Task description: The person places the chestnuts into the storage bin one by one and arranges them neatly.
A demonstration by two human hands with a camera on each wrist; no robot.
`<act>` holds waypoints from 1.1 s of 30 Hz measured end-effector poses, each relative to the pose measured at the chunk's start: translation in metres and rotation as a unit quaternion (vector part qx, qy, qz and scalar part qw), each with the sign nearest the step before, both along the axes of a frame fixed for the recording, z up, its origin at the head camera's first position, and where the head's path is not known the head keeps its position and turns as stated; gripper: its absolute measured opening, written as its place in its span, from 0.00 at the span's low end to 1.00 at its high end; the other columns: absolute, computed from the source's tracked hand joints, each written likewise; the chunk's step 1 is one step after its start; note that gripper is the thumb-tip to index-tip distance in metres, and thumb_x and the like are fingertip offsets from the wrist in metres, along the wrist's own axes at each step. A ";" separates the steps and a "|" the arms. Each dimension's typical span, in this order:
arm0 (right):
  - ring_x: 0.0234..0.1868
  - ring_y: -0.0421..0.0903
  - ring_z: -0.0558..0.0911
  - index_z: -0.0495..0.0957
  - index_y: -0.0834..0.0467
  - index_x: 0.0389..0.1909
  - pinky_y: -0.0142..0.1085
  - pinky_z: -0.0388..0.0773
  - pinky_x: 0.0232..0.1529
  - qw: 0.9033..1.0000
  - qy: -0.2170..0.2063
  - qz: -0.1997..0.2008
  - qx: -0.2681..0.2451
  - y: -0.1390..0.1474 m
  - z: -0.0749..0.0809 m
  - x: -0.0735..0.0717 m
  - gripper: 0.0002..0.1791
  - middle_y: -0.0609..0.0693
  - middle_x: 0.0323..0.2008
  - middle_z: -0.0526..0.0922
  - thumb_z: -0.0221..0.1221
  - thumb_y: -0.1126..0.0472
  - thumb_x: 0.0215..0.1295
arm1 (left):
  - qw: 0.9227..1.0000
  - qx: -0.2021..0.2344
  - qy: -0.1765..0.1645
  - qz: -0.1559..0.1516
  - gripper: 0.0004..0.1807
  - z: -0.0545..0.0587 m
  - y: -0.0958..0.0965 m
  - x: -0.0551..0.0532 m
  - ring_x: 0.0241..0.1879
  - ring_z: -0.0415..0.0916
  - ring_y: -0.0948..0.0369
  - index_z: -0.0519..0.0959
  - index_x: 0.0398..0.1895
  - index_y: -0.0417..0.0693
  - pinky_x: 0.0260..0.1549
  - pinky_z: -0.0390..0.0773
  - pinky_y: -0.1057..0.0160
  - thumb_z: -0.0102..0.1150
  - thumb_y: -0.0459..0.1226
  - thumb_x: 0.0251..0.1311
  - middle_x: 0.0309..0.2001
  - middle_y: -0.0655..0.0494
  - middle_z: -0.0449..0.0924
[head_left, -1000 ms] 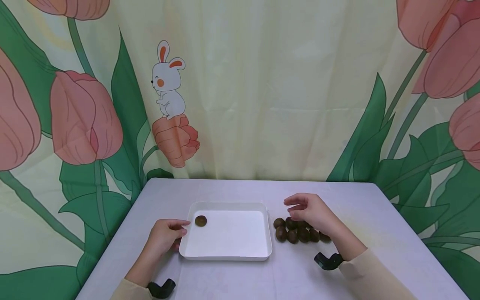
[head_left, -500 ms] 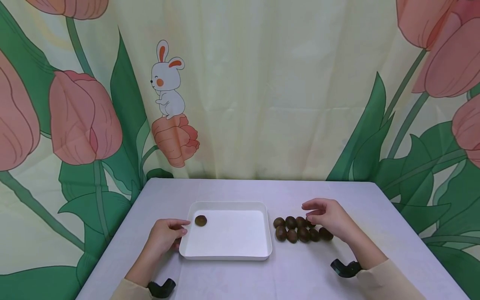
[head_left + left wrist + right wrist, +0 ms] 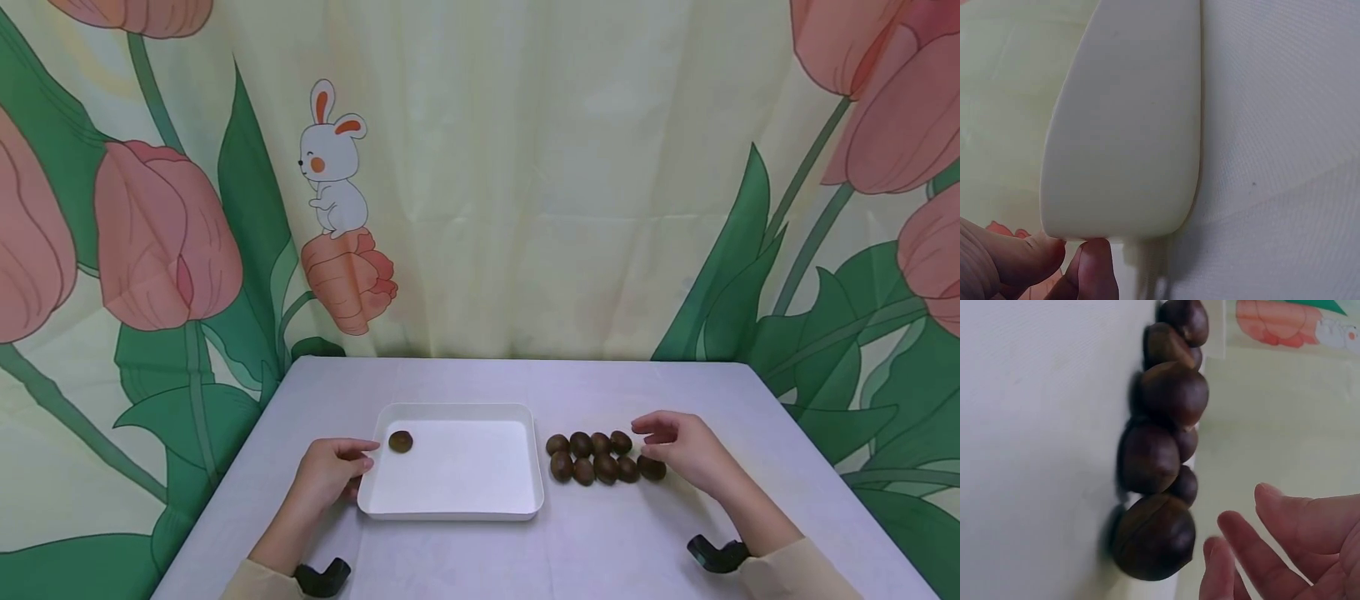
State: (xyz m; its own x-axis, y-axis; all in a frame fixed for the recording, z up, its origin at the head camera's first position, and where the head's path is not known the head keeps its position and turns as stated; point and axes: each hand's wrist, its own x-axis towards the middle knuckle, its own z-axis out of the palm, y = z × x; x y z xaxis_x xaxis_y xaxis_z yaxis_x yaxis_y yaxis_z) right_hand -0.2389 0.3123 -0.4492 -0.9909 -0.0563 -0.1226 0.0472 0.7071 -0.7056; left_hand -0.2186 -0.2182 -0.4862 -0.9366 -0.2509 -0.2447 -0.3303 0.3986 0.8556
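Note:
My left hand (image 3: 327, 472) is at the left side of a white tray (image 3: 450, 515); in the left wrist view its fingertips (image 3: 1098, 265) rest against the outer end wall of the tray (image 3: 1125, 137). A single brown chestnut (image 3: 401, 442) lies inside, near the back left corner. To the right of the tray, several chestnuts (image 3: 605, 467) sit in two rows on the table. My right hand (image 3: 688, 450) hovers just beyond the right end of these rows, fingers loosely bent and holding nothing. In the right wrist view, the nearest chestnut (image 3: 1155, 537) is beside its fingertips.
A white cloth covers the table (image 3: 465, 562). Behind it hangs a curtain (image 3: 525, 208) printed with tulips and a rabbit on a carrot. Black wrist cameras are strapped below both hands.
My right hand has moved right and toward the front, from above the back row to the right end of the chestnuts. The left hand and the tray stay in place.

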 end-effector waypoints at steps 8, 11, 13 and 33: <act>0.61 0.63 0.82 0.83 0.63 0.62 0.52 0.86 0.57 1.000 0.008 -0.011 0.015 0.011 -0.011 0.003 0.21 0.64 0.60 0.86 0.69 0.66 0.68 | 1.000 -0.002 0.000 0.001 0.16 0.002 0.000 -0.001 0.27 0.78 0.55 0.90 0.55 0.45 0.25 0.82 0.62 0.71 0.27 0.64 0.45 0.42 0.86; 0.57 0.60 0.84 0.84 0.64 0.60 0.45 0.86 0.51 1.000 0.011 -0.008 0.016 0.014 -0.016 0.001 0.21 0.62 0.56 0.88 0.70 0.67 0.66 | 1.000 -0.004 0.003 -0.001 0.16 0.002 0.000 -0.001 0.28 0.78 0.55 0.90 0.55 0.45 0.25 0.83 0.61 0.71 0.28 0.65 0.46 0.42 0.86; 0.56 0.58 0.86 0.84 0.65 0.59 0.44 0.85 0.51 1.000 0.010 -0.003 0.013 0.017 -0.019 0.000 0.21 0.62 0.54 0.89 0.71 0.67 0.66 | 1.000 -0.004 0.003 -0.003 0.16 0.002 0.000 -0.001 0.28 0.78 0.54 0.90 0.55 0.45 0.26 0.83 0.61 0.71 0.28 0.65 0.46 0.42 0.86; 0.45 0.48 0.83 0.83 0.64 0.57 0.38 0.86 0.40 0.998 -0.055 -0.027 -0.024 0.017 -0.027 0.005 0.21 0.57 0.50 0.86 0.74 0.65 0.65 | 1.000 0.004 -0.002 -0.001 0.17 -0.002 -0.001 -0.001 0.28 0.80 0.55 0.90 0.54 0.45 0.25 0.83 0.61 0.71 0.27 0.64 0.45 0.43 0.86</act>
